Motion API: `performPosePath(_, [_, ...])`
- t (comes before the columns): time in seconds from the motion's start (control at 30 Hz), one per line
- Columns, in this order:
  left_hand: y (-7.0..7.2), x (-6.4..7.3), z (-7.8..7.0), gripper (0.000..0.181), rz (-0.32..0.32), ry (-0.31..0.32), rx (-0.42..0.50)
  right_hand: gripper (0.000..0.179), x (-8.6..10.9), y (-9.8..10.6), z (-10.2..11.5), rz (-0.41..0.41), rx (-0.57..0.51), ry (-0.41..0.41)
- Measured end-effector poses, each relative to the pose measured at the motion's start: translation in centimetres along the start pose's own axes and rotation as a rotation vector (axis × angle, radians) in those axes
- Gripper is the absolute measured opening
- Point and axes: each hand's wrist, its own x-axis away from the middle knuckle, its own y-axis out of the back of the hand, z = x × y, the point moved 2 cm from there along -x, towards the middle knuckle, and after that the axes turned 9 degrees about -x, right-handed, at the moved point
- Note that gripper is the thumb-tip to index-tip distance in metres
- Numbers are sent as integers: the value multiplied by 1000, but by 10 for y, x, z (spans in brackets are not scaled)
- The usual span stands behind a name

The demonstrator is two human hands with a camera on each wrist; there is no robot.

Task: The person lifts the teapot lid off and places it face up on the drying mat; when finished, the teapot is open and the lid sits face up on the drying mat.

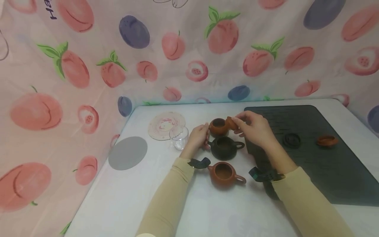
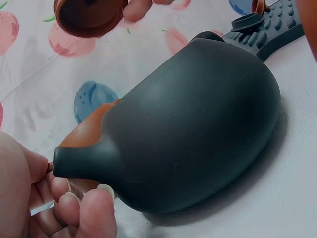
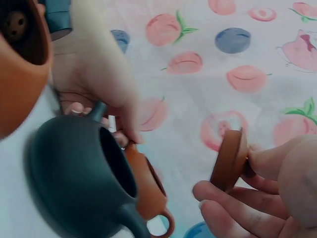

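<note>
Three small teapots stand in a row. At the far end, the orange-brown teapot has its spout pinched by my left hand. My right hand holds an orange-brown lid by its knob, between thumb and fingers. In the left wrist view the lid's hollow underside shows. Just nearer stands a lidless black teapot, its spout beside my left fingers. Nearest of all is a reddish-brown teapot, also uncovered, with its handle to the right.
On the right a dark ridged tray carries a black lid and a brown lid. To the left are a clear glass, a round patterned mat and a grey disc. Fruit-print cloth hangs behind.
</note>
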Motion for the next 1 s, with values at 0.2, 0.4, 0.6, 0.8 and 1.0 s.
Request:
performPosePath(0.2, [0,2,2,49,22,2,29,45,2,10,2,30,-59,-29])
performPosePath(0.4, [2,2,1,48,47,-3,50,50,1,19,2,42,-151,-37])
performPosePath(0.6, [2,0,1,46,50,-9,52,49,1,25,3,54,-249,-60])
performPosePath(0.8, [2,-2,1,46,53,-5,48,51,0,28,3,63,-285,-65])
performPosePath(1.0, [3,-1,2,47,55,1,43,46,0,31,-1,75,-367,-60])
